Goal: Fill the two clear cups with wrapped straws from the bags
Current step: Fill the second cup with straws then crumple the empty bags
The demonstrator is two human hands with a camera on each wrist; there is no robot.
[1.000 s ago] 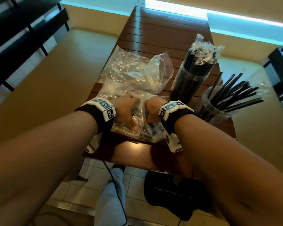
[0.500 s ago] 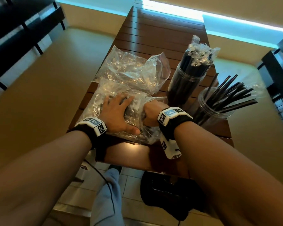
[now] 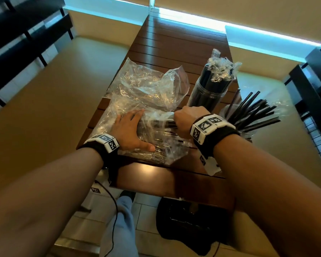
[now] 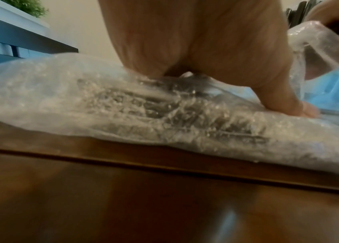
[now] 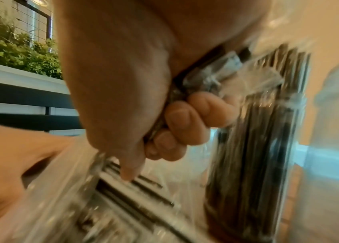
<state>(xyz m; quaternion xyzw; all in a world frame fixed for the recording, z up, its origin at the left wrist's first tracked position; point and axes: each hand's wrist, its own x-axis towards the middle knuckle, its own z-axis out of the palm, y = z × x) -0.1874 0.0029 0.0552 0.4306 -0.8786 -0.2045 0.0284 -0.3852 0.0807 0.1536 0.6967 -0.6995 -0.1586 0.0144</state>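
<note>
My right hand (image 3: 188, 118) fingers (image 5: 182, 120) curl tight round a bundle of wrapped black straws (image 5: 210, 74) | my left hand (image 3: 129, 129) lies flat, fingers straight, pressing the near clear bag (image 3: 156, 145) on the wooden table (image 3: 174, 43) | two clear cups of straws (image 3: 209, 93) stand just right.

The tabletop (image 3: 176, 52) is seen as glossy brown slatted wood; the bags (image 3: 146, 89) as crinkled, shiny clear plastic; the cups (image 3: 208, 95) as smooth clear plastic.

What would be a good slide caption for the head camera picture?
Left hand presses the straw bag flat while right hand grips a bundle of wrapped straws beside two cups.
</note>
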